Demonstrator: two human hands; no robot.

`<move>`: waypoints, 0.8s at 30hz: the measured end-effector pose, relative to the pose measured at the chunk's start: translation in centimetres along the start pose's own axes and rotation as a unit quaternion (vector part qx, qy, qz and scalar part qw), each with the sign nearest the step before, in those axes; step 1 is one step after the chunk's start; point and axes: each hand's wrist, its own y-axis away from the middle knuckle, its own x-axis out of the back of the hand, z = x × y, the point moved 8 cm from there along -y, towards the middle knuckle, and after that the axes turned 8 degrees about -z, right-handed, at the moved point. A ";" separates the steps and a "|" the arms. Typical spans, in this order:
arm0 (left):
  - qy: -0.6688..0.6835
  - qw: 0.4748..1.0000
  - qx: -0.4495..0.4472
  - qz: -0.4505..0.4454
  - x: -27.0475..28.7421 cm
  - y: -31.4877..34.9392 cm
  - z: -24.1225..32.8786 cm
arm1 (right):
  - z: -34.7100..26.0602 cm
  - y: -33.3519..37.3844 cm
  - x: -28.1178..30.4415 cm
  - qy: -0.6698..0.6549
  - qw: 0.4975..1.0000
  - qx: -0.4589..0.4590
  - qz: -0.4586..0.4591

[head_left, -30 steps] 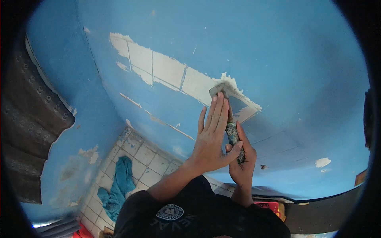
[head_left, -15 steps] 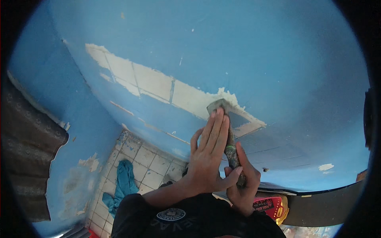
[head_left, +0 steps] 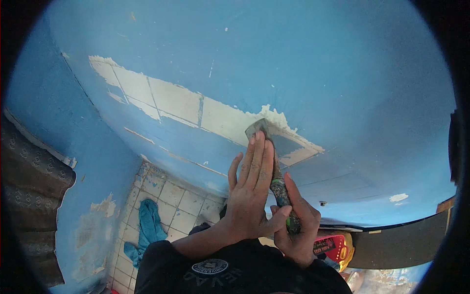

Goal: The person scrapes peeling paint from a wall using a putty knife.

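A paint scraper (head_left: pixel 284 201) with a dark, paint-smeared handle and green bands lies slantwise against the blue wall (head_left: pixel 313 63). My right hand (head_left: pixel 299 223) is wrapped round its handle. My left hand (head_left: pixel 248 188) lies over the blade end with long fingers stretched out, its fingertips pressing on the metal. The blade's edge touches a bare whitish patch (head_left: pixel 176 100) where blue paint is off and tile-like lines show. Just right of the blade, a piece of blue paint (head_left: pixel 286 143) remains inside the patch.
Below left is a tiled floor (head_left: pixel 169 193) with paint flakes and a teal cloth (head_left: pixel 148 225). A dark patterned curtain (head_left: pixel 32 196) hangs at the left wall. At lower right are a red and yellow object (head_left: pixel 345 247) and a dark curved panel (head_left: pixel 401 245).
The view has shifted, so the wall patch and floor sit further left. The scraper stays by the same part of the patch, both hands still on it.
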 end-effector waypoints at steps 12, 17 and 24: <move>-0.005 0.998 -0.030 0.056 1.2 -0.4 -0.7 | 0.0 -0.7 -0.9 -0.028 0.999 0.026 0.022; -0.014 0.999 0.015 0.049 -0.3 0.1 -1.6 | 0.3 -1.4 -0.5 0.006 1.000 0.013 0.000; -0.006 0.997 -0.013 0.073 1.1 -0.6 -1.9 | 0.5 -2.0 -1.5 -0.027 0.999 0.019 0.015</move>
